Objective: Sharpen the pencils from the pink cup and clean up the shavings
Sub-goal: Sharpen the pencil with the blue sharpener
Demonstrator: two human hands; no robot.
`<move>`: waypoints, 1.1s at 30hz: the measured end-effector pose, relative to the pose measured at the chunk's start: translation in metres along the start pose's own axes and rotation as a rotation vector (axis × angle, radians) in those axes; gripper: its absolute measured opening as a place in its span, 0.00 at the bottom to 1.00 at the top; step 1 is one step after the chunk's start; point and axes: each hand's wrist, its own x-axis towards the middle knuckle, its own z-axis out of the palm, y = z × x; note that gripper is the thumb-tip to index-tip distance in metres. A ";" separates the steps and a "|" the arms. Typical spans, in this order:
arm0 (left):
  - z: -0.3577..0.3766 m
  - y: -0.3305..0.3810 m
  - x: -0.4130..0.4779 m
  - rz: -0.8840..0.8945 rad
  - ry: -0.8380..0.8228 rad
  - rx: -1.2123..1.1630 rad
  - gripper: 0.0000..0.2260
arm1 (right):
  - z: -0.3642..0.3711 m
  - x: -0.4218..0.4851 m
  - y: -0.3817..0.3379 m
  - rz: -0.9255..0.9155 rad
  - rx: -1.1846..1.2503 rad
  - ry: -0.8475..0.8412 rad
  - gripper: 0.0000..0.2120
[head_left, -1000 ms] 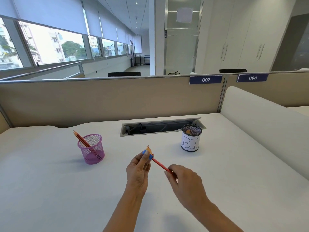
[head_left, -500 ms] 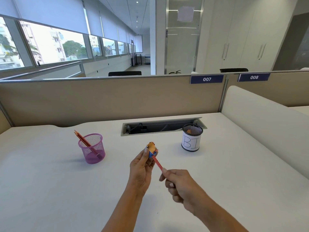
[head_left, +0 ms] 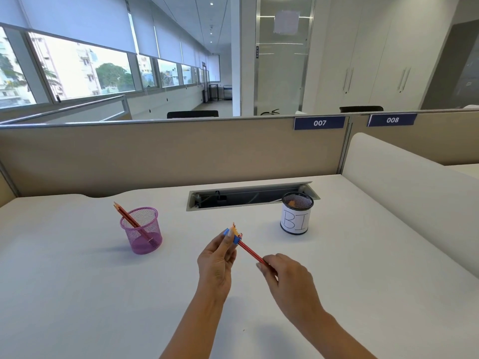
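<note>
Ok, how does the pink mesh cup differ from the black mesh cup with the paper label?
The pink mesh cup is bare; the black mesh cup wears white paper lettered BI. The pink cup holds red pencils leaning out leftward; the black cup shows only orange scraps inside. Both stand upright on the white desk.

White tabletop [head_left: 77,294], with a recessed cable trough [head_left: 251,196] set near its rear edge. Behind it stands a beige partition panel [head_left: 155,156] with a metal top rail, carrying blue number plates 007 [head_left: 319,123] and 008 [head_left: 392,120]. A white round-cornered divider [head_left: 414,198] bounds the right side. Windows [head_left: 77,71] line the left wall, with roller blinds [head_left: 77,22] partly lowered; daylight, buildings and trees show outside. A frosted glass door [head_left: 281,60] bears a taped sheet. White cabinets [head_left: 375,60] with vertical handles stand to its right. A black chair back [head_left: 192,114] shows above the rail. Recessed ceiling lights [head_left: 211,4] are lit.
</note>
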 end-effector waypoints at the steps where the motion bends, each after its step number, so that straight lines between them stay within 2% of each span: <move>1: -0.001 -0.001 0.000 -0.004 0.015 -0.002 0.02 | 0.000 -0.001 0.000 0.000 -0.059 -0.004 0.16; 5: -0.003 -0.005 0.000 0.001 0.037 -0.024 0.03 | 0.007 0.004 -0.008 -0.072 -0.165 0.052 0.26; 8: -0.006 -0.002 0.001 0.026 -0.017 -0.017 0.05 | 0.013 0.003 -0.017 0.063 -0.096 0.068 0.17; 12: -0.008 0.001 0.003 0.024 -0.074 -0.049 0.06 | 0.000 0.007 -0.023 0.351 0.521 -0.219 0.15; 15: -0.009 0.001 0.003 -0.002 -0.129 -0.095 0.07 | -0.014 0.009 -0.028 0.624 0.948 -0.411 0.16; 18: -0.008 0.000 0.003 -0.041 -0.174 -0.160 0.08 | -0.023 0.012 -0.026 0.889 1.361 -0.628 0.13; 20: -0.008 -0.001 0.001 -0.062 -0.191 -0.184 0.09 | -0.024 0.012 -0.025 0.989 1.634 -0.703 0.09; 22: -0.008 -0.002 0.001 -0.076 -0.176 -0.184 0.09 | -0.021 0.012 -0.023 1.018 1.715 -0.714 0.09; 24: -0.010 -0.002 0.003 -0.074 -0.139 -0.163 0.08 | -0.018 0.011 -0.021 0.972 1.560 -0.680 0.12; 26: -0.011 -0.001 0.004 -0.056 -0.106 -0.132 0.07 | -0.016 0.011 -0.021 0.814 1.267 -0.606 0.11; 28: -0.011 0.001 0.004 -0.037 -0.075 -0.096 0.07 | -0.014 0.011 -0.021 0.563 0.920 -0.426 0.07; 31: -0.009 -0.001 0.002 -0.013 -0.015 -0.018 0.04 | -0.003 0.008 -0.016 0.148 0.235 -0.095 0.06; 33: -0.006 -0.004 0.000 0.006 0.005 0.020 0.04 | 0.004 0.006 -0.011 0.007 -0.095 -0.088 0.03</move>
